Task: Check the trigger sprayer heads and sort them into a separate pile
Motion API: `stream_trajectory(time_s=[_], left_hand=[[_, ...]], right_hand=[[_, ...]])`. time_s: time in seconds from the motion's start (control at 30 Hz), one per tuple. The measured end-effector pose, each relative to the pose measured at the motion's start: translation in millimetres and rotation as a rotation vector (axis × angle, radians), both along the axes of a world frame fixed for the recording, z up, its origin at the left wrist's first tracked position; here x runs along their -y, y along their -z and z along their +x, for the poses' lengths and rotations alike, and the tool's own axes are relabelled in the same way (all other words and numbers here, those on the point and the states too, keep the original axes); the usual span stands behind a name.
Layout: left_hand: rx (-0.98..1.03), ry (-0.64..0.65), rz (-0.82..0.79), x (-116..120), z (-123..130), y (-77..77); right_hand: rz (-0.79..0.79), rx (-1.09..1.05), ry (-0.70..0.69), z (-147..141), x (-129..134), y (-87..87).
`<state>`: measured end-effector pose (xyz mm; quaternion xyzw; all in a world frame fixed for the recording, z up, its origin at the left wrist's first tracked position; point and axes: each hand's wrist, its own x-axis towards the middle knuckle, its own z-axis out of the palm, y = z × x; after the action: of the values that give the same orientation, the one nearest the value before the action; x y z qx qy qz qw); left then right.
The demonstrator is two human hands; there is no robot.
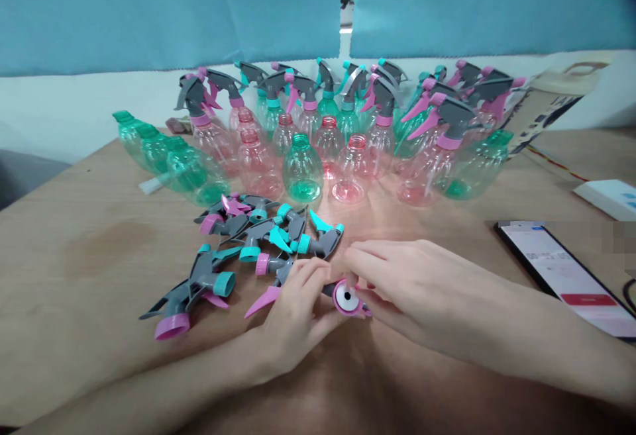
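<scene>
Close in front of me, my left hand [301, 302] grips a grey and pink trigger spray head [346, 298], its collar turned up toward me. A white disc with a dark central hole shows inside the pink collar. The fingers of my right hand [402, 283] are bent together at the collar's rim, touching it; whether they pinch something small there is hidden. Left of my hands lies a loose pile of trigger spray heads [256, 233], grey with pink or turquoise collars. Two more spray heads [199, 286] lie nearer on the left.
Behind the pile stand several open green and pink bottles [303, 170] and several bottles with spray heads fitted [382, 110]. Green bottles [183, 163] stand at left. A phone [566, 276] lies at right, near a white box [609, 196] and a large printed cup [549, 104].
</scene>
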<state>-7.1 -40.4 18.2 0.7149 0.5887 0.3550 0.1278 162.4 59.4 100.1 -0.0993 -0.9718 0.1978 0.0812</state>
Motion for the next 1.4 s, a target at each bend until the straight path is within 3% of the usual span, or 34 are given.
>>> stream_trajectory(time_s=[0.43, 0.93, 1.4], left_hand=[[0.004, 0.093, 0.083, -0.8, -1.7, -3.1], [0.011, 0.136, -0.001, 0.3, -1.2, -4.3], [-0.046, 0.113, 0.058, -0.2, -0.3, -4.5]], right_hand=[[-0.172, 0.059, 0.016, 4.7, -1.1, -7.3], [-0.137, 0.013, 0.018, 3.1, 4.1, -6.4], [-0.171, 0.007, 0.026, 0.8, 4.1, -1.4]])
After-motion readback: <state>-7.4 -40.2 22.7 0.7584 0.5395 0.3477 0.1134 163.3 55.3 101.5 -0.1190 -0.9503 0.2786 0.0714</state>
